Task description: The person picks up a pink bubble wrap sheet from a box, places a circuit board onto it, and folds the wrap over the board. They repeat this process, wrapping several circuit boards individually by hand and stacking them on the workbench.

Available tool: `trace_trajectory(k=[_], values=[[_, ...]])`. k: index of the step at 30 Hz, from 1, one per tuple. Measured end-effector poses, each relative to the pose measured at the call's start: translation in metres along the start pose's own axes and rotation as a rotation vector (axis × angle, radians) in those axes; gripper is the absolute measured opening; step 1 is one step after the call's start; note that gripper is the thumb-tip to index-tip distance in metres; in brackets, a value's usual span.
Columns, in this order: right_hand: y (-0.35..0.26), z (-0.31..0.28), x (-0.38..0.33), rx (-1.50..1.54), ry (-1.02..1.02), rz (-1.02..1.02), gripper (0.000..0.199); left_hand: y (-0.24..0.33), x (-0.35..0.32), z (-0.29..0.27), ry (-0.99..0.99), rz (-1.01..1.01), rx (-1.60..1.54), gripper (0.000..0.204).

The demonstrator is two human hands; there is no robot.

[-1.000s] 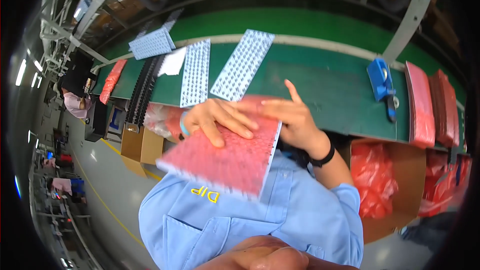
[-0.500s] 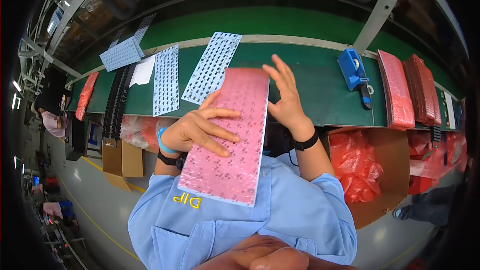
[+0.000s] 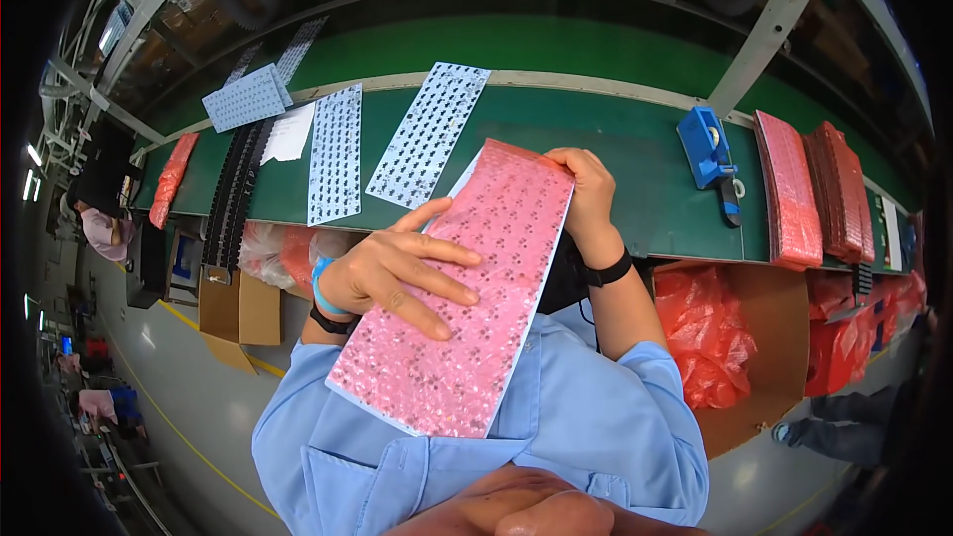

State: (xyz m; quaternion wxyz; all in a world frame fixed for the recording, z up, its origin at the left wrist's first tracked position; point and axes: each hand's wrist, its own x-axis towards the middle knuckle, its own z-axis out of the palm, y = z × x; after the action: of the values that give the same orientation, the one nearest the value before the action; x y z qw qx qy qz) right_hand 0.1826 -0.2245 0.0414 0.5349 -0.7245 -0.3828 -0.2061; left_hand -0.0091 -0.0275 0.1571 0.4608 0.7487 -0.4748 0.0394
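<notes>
A white circuit board panel lies under a pink bubble wrap sheet [image 3: 496, 238], tilted in front of my chest. Only its pale edge shows along the sides of the wrap. Spread flat over the middle of the wrap is my left hand [image 3: 392, 278], fingers stretched out and a blue band at its wrist. At the far right corner, my right hand [image 3: 586, 184] has its fingers curled on the wrap's edge; its fingertips are partly hidden. Two white boards dotted with dark parts, a wider one [image 3: 429, 134] and a narrower one [image 3: 336, 154], lie beyond on the green bench.
A blue tape dispenser [image 3: 705, 149] stands on the right of the bench [image 3: 635, 139], beside stacks of pink-wrapped packs [image 3: 789, 189]. At left are smaller boards [image 3: 246, 99], black racks [image 3: 238, 199] and a red pack [image 3: 174, 179]. Below right, a carton [image 3: 774, 337] holds red plastic.
My right hand has gone from spread and raised beside the panel to closed on its far right corner. The panel has tilted, its far end shifting right, with my left hand still on it.
</notes>
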Motion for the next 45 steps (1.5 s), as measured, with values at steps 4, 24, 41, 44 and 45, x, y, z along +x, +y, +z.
trace_trajectory(k=[4,24,41,44,45], values=[[-0.002,0.0,-0.006,-0.065,-0.028,0.043,0.009,0.002,-0.002,0.007,0.189,-0.008,0.09,0.021],[0.025,0.014,-0.015,0.17,0.052,0.371,0.008,0.002,-0.002,0.021,0.429,0.046,0.475,0.005],[-0.054,-0.023,-0.015,0.801,-0.485,0.265,0.046,-0.043,0.015,0.012,1.252,-0.255,-0.288,0.035],[-0.045,-0.013,-0.029,0.92,-0.434,0.405,0.037,-0.054,0.028,0.021,1.223,-0.27,-0.34,0.034],[-0.036,-0.007,-0.036,0.896,-0.374,0.415,0.034,-0.059,0.029,0.023,1.196,-0.286,-0.376,0.034]])
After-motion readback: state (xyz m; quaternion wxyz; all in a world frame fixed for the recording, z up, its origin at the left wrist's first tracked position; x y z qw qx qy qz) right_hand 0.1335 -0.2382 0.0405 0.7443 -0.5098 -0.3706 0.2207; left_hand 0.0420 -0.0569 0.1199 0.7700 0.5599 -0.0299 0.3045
